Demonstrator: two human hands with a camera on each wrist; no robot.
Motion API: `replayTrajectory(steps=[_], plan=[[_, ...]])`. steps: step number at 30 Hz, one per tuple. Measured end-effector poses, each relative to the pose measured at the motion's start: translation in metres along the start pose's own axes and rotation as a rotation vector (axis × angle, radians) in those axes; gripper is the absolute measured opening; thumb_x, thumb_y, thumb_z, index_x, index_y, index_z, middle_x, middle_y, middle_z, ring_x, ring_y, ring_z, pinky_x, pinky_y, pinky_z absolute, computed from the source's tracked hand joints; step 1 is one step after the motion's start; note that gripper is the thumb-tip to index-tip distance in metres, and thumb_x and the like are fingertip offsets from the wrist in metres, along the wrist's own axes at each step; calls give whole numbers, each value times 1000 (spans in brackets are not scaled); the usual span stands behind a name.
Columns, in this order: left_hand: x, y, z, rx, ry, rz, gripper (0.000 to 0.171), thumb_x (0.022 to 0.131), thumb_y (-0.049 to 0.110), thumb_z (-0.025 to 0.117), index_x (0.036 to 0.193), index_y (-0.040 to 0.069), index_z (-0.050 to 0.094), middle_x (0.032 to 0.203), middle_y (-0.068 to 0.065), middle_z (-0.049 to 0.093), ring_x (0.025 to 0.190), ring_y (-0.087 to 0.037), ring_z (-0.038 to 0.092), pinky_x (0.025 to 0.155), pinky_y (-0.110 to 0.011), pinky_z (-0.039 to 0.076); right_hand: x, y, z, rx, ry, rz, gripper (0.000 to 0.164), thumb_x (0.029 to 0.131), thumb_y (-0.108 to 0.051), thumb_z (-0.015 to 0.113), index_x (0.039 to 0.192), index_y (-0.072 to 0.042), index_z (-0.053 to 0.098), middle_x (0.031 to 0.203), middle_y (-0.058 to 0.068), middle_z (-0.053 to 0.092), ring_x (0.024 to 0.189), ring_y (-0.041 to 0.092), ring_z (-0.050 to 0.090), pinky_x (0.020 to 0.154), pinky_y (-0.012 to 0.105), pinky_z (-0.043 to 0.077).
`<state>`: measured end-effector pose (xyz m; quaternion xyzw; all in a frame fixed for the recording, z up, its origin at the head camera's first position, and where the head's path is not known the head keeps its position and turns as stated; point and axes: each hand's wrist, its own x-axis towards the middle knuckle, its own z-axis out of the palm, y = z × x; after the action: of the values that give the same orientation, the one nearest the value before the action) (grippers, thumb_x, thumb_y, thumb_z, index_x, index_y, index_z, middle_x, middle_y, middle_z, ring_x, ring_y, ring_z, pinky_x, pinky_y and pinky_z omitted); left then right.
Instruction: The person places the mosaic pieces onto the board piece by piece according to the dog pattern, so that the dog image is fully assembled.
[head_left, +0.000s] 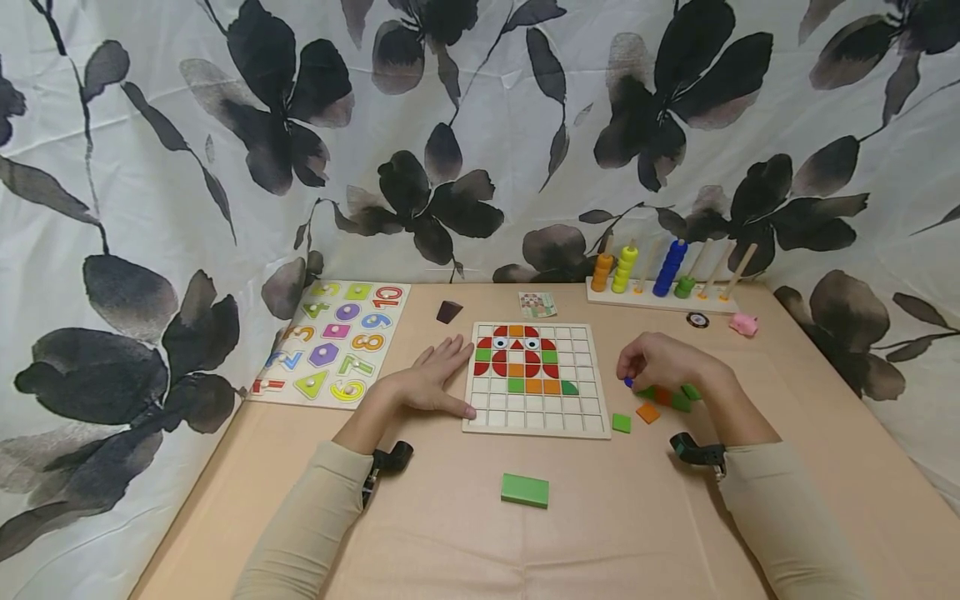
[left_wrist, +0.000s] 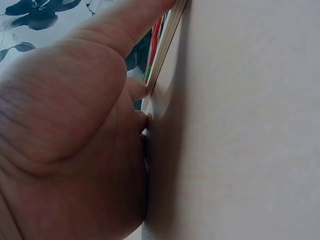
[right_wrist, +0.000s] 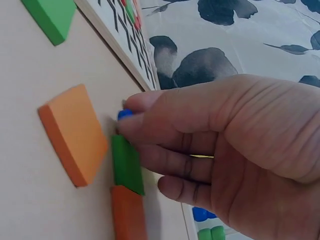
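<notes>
A white gridded mosaic board (head_left: 536, 421) lies in the middle of the table, bearing an owl-like pattern (head_left: 516, 358) of red, green and orange tiles. My left hand (head_left: 423, 383) rests beside its left edge, fingers extended, thumb at the near left corner. To the right of the board, my right hand (head_left: 671, 362) pinches a small blue piece (right_wrist: 125, 114) between thumb and forefinger, low over the table; its shape is mostly hidden. Under that hand lie green tiles (right_wrist: 127, 162) and a red-orange tile (right_wrist: 128, 215). An orange tile (head_left: 647, 412) and a green square tile (head_left: 621, 423) lie nearer me.
A green block (head_left: 525, 491) lies in front of the board. Left is a number-and-shape puzzle board (head_left: 322, 337). Behind are a dark block (head_left: 449, 312), a picture card (head_left: 537, 304), a peg counter (head_left: 660, 296), a round black piece (head_left: 697, 320) and a pink pig figure (head_left: 744, 324).
</notes>
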<state>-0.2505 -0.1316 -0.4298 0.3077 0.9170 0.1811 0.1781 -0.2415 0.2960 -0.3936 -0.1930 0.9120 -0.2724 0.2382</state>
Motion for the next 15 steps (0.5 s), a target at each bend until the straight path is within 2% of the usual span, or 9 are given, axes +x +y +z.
replayTrajectory(steps=[4, 8, 15], plan=[[0, 0, 0, -2, 4, -1, 122, 67, 75, 67, 156, 16, 7, 162, -9, -3, 148, -26, -7, 117, -48, -2, 2, 1, 1, -2, 15, -1, 22, 79, 7, 67, 93, -10, 70, 86, 5, 65, 79, 21, 55, 74, 33, 50], [0, -1, 1, 2, 4, -3, 122, 67, 75, 67, 156, 16, 6, 162, -9, -3, 148, -26, -7, 117, -48, -2, 2, 4, 0, 5, 15, 7, 19, 80, 3, 71, 93, -11, 70, 87, 4, 66, 80, 20, 57, 77, 33, 51], [1, -2, 2, 4, 4, -2, 123, 66, 77, 66, 156, 17, 6, 162, -8, -4, 148, -26, -7, 117, -48, -3, 4, 7, 2, 12, -6, -50, 13, 81, -2, 73, 90, -12, 70, 85, 1, 66, 80, 19, 57, 75, 33, 51]])
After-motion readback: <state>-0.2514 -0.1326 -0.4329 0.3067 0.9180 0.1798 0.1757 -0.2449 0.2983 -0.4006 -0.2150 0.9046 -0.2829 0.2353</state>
